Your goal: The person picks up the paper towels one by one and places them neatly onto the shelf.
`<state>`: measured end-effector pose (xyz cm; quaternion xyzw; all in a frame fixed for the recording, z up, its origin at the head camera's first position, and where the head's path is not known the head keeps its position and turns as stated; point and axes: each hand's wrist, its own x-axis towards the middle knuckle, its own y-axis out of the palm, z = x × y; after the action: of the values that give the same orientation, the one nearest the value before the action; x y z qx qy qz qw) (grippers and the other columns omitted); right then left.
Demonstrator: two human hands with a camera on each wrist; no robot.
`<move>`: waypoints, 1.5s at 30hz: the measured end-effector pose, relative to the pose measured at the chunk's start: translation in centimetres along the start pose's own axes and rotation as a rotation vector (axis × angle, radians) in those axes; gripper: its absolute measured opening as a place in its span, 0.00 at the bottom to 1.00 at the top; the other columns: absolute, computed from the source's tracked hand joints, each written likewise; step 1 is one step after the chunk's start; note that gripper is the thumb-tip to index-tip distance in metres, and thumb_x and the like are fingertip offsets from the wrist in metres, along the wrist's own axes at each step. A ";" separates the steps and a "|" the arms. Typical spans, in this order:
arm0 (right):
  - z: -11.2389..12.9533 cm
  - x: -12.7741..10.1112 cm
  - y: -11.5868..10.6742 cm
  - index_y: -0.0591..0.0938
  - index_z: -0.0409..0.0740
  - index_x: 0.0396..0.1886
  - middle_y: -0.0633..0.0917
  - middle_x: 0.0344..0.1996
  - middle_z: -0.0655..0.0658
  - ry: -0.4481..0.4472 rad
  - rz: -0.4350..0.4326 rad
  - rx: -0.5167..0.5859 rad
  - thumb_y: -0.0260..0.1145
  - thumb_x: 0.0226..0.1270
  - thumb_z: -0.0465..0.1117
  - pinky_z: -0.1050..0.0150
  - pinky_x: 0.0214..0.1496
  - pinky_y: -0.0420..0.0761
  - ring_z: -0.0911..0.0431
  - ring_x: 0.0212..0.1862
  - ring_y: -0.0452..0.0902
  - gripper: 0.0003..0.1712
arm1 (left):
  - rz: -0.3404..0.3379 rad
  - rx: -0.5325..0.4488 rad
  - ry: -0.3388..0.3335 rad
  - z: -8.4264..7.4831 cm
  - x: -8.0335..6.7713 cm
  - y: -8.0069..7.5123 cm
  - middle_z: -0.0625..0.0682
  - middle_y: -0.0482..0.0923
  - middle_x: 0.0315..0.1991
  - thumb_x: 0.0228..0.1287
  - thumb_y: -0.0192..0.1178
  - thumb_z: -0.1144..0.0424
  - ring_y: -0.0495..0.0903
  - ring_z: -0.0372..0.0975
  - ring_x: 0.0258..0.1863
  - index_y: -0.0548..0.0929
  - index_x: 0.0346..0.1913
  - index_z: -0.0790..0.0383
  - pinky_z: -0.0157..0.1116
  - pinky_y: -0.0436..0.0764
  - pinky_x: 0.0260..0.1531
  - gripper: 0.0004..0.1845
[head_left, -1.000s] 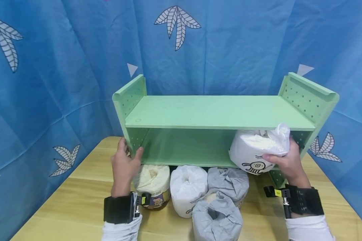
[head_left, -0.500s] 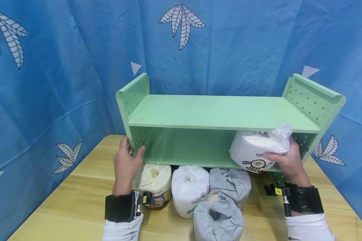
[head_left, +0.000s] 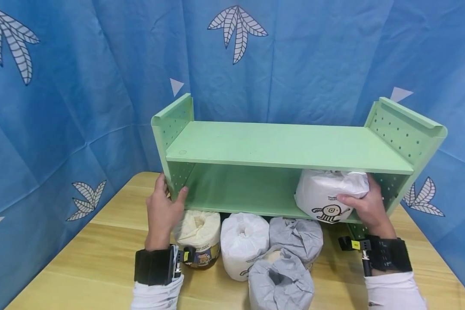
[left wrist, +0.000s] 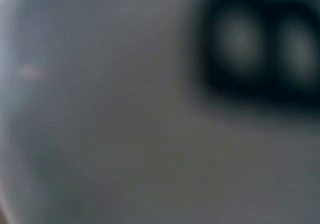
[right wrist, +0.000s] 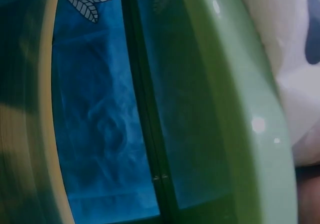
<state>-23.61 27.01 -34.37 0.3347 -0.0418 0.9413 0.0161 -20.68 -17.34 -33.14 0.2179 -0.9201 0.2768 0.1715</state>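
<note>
Right hand [head_left: 362, 206] grips a white wrapped toilet-paper roll [head_left: 327, 193] at the right end of the lower tier of the green shelf unit [head_left: 286, 148], the roll seated on that tier with its top just under the upper board; left hand [head_left: 163, 209] grasps the unit's left upright, thumb on the front edge. Four more wrapped rolls [head_left: 240, 243] stand on the wooden desk [head_left: 81, 258] just in front of the unit, touching one another. Risk, as judged: the loose wrapper top could snag on the upper board, or the roll could tip forward off the tier's front edge if released there.
</note>
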 end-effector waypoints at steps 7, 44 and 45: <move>-0.3 0.1 -0.1 0.74 0.49 0.55 0.82 0.40 0.51 0.050 0.004 0.021 0.61 0.49 0.15 0.72 0.39 0.80 0.61 0.39 0.80 0.36 | -0.006 0.007 0.003 0.0 0.0 0.1 0.68 0.71 0.62 0.66 0.61 0.64 0.70 0.59 0.61 0.61 0.71 0.64 0.54 0.72 0.58 0.34; -0.6 -0.5 0.2 0.61 0.45 0.69 0.77 0.49 0.50 0.053 0.072 -0.117 0.59 0.64 0.24 0.75 0.49 0.76 0.60 0.48 0.76 0.35 | 0.028 0.003 -0.037 0.1 0.3 0.1 0.66 0.68 0.65 0.66 0.61 0.63 0.70 0.59 0.62 0.57 0.73 0.63 0.52 0.74 0.56 0.36; -0.6 -0.5 0.2 0.61 0.45 0.69 0.77 0.49 0.49 0.055 0.074 -0.095 0.58 0.64 0.24 0.75 0.49 0.76 0.60 0.48 0.76 0.35 | 0.026 0.006 -0.038 0.1 0.3 0.1 0.66 0.68 0.65 0.66 0.61 0.63 0.70 0.59 0.62 0.58 0.73 0.63 0.52 0.74 0.56 0.36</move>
<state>-23.63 26.82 -35.14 0.3059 -0.0982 0.9470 -0.0019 -20.97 -17.43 -33.12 0.2116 -0.9250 0.2776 0.1499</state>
